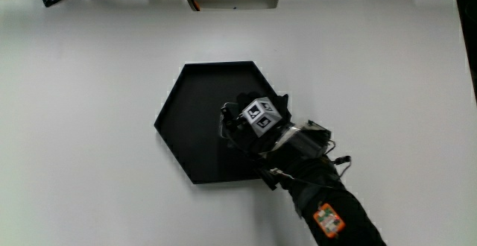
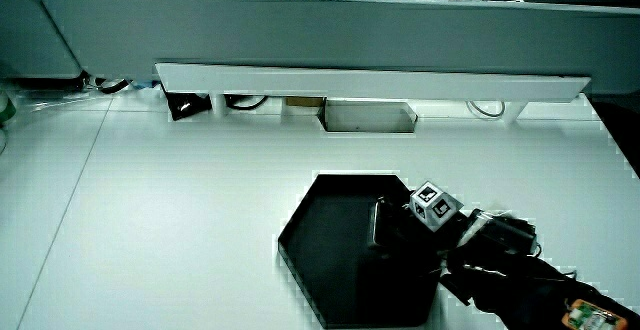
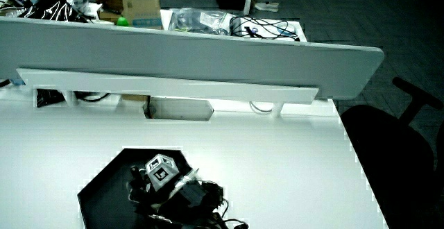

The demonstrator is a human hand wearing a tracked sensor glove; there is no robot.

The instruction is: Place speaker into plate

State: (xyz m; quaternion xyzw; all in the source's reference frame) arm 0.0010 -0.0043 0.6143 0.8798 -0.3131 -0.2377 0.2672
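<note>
The hand [image 1: 257,123] sits over the black hexagonal plate [image 1: 186,104], mid-frame in the main view. Can't tell if it's gripping anything, and honestly I can't make out the speaker: black on black, probably under the hand. I'd guess it's small, rigid and light, best gripped around its sides. The white desk [image 1: 82,127] around it has nothing in the way.

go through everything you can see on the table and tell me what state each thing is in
plate: black, hexagonal, flat on the table, hand over one side of it.
hand: over the plate, patterned cube on its back.
speaker: dark, barely visible at the hand, inside the plate's outline; grasp unclear.
</note>
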